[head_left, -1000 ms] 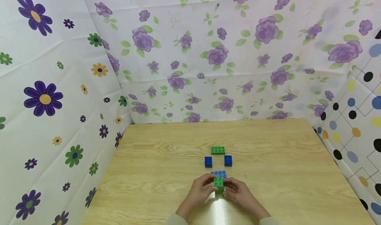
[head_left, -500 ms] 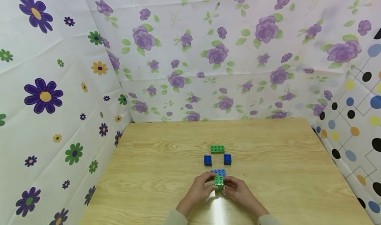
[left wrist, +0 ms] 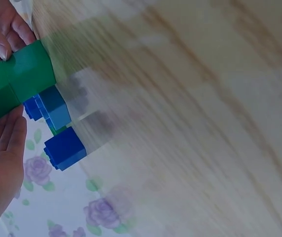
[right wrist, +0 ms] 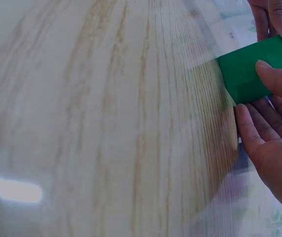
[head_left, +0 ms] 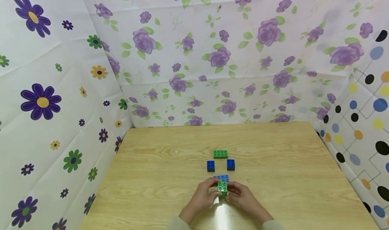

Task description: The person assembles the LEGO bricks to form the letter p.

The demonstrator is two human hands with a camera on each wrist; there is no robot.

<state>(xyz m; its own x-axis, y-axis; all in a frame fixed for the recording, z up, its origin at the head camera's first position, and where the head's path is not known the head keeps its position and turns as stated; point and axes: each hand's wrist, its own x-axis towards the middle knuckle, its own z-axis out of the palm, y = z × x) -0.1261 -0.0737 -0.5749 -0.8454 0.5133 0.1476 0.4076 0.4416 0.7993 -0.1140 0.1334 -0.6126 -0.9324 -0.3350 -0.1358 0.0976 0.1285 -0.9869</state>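
Two green toy building bricks [head_left: 222, 188], stacked one on the other, stand upright between both hands, with four-cornered studs on top. A seam between them shows in the wrist views. My left hand [head_left: 202, 195] pinches the stack [left wrist: 20, 76] from the left, thumb in front and fingers behind. From the right, my right hand [head_left: 243, 197] holds the same stack [right wrist: 252, 71] with thumb and fingers. Just behind it lies a light blue brick [head_left: 224, 178], partly hidden by the stack and left fingers. The stack's base appears to be at the tabletop.
Beyond the light blue brick stand two dark blue bricks [head_left: 210, 166], set apart side by side. A long green brick [head_left: 220, 154] lies behind them. The wooden table [head_left: 158, 159] meets flowered cloth [head_left: 194, 71] at the back, with patterned cloth at both sides.
The head view shifts slightly. Both hands keep their hold on the green stack, and the other bricks stay in place.
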